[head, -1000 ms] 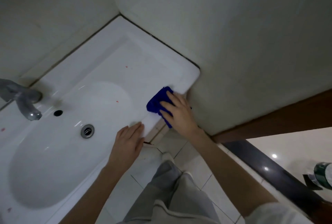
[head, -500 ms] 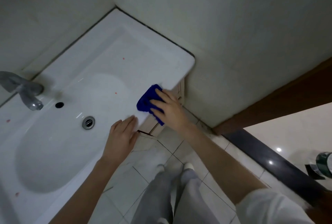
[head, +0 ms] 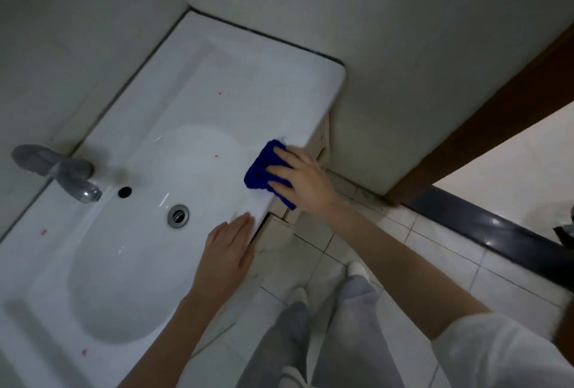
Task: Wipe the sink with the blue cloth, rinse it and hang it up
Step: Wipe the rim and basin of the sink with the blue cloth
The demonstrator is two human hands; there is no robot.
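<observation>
Change: we see the blue cloth [head: 259, 170] a little more to the left along the near rim of the sink [head: 248, 76] than one second ago.
Right hand [head: 302, 181]: fingers spread, nearly straight, pressing the cloth onto the rim.
Left hand [head: 228, 247]: flat, fingers together, resting on the same rim, holding nothing.
Cloth: right of the basin, one corner hanging over the edge.

Dressed in white above and grey below, seen from overhead.

Wearing a loose, wrinkled white sleeve [head: 497, 353] on the right upper arm, with forearms bare down to the left hand [head: 226, 251] and right hand [head: 301, 182]. Clad lower down in wide, light-grey trousers [head: 310, 341] with soft lengthwise folds, ending over pale, white-toed footwear [head: 357, 268], too blurred to tell shoes from socks.
</observation>
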